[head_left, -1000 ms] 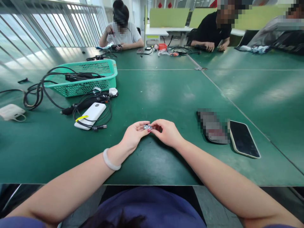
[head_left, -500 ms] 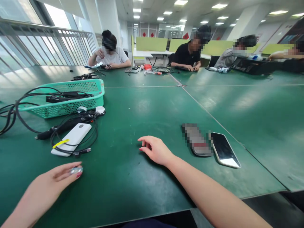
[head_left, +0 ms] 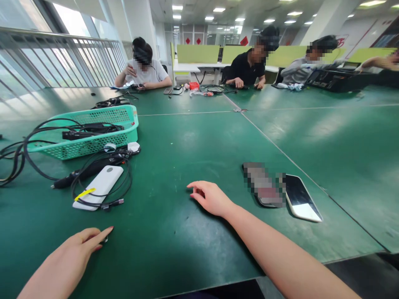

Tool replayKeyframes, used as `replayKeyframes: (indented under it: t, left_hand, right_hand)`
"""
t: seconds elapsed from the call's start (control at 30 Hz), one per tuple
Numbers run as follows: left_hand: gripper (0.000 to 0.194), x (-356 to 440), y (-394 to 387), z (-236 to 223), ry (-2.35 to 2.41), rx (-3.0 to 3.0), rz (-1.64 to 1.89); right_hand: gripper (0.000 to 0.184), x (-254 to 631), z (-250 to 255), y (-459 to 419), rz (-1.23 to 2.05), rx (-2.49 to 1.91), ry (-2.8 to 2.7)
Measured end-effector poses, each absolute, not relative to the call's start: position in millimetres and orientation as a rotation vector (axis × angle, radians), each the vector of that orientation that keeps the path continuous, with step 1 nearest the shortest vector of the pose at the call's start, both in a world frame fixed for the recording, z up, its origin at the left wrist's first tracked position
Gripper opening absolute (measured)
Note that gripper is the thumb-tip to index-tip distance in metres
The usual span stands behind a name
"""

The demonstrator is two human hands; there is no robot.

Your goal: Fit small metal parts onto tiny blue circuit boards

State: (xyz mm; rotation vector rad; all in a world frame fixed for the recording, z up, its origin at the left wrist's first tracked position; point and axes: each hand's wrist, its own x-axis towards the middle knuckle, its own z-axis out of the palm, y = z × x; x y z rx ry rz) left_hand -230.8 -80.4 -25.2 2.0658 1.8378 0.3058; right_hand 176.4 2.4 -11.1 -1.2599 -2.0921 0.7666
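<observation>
At the lower left, my left hand (head_left: 67,257) is low over the green table, its fingers closed round a small shiny silvery object (head_left: 106,239). Only an edge of that object shows beneath the fingers, so its kind is unclear. My right hand (head_left: 212,198) rests on the table near the middle, holding nothing, with thumb and forefinger apart and the other fingers curled. Beyond my left hand lies a white power bank (head_left: 104,182) with a thin black cable looped round it and a yellow tie (head_left: 84,194).
A turquoise basket (head_left: 90,146) with black cabled devices stands at the left. Right of my right hand lie a dark, blurred flat item (head_left: 262,185) and a phone (head_left: 301,197). Several people sit along the far side, among them one in black (head_left: 247,66).
My left hand has turned palm down, so its fingers now cover most of the shiny object. The right hand keeps its pose; the whole view has shifted slightly.
</observation>
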Motion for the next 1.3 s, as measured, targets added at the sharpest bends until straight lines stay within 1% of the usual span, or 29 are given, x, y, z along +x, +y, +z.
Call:
replayKeyframes:
  t: [0.13,0.27,0.43,0.77,0.9,1.0,1.1,1.2,1.3]
  left_hand:
    - [0.044,-218.7,-81.5,-17.3,1.976,2.130,0.264]
    - [0.041,-216.3,-84.2,-20.4,2.073,2.122,0.351]
    - [0.036,-217.0,-88.6,-24.7,2.026,2.172,0.461]
    - [0.039,-207.6,-89.6,-4.9,1.995,2.102,0.396]
    - [0.041,-204.8,-93.5,-4.2,2.071,1.978,0.375]
    - [0.036,-203.0,-94.6,-9.9,2.101,1.909,0.477]
    - [0.028,-192.2,-93.5,-14.7,2.003,1.926,0.591]
    - [0.021,-164.5,-89.4,-14.6,1.873,1.948,0.595]
    - [0.015,-120.2,-78.4,-12.7,1.737,1.992,0.566]
  right_hand:
    - [0.020,179.0,-13.0,6.0,0.788,-1.270,-2.065]
    - [0.020,181.1,-15.4,8.4,0.796,-1.272,-2.020]
    - [0.020,181.6,-16.8,8.9,0.813,-1.281,-2.004]
    - [0.020,181.0,-17.4,9.7,0.824,-1.301,-2.011]
    - [0.020,180.8,-19.3,10.8,0.842,-1.298,-2.010]
    - [0.018,181.0,-21.3,11.6,0.856,-1.291,-2.001]
    - [0.018,181.4,-22.2,11.9,0.863,-1.291,-1.991]
    - [0.018,181.7,-21.7,11.9,0.859,-1.298,-1.996]
    - [0.017,181.9,-21.4,12.1,0.865,-1.302,-1.999]
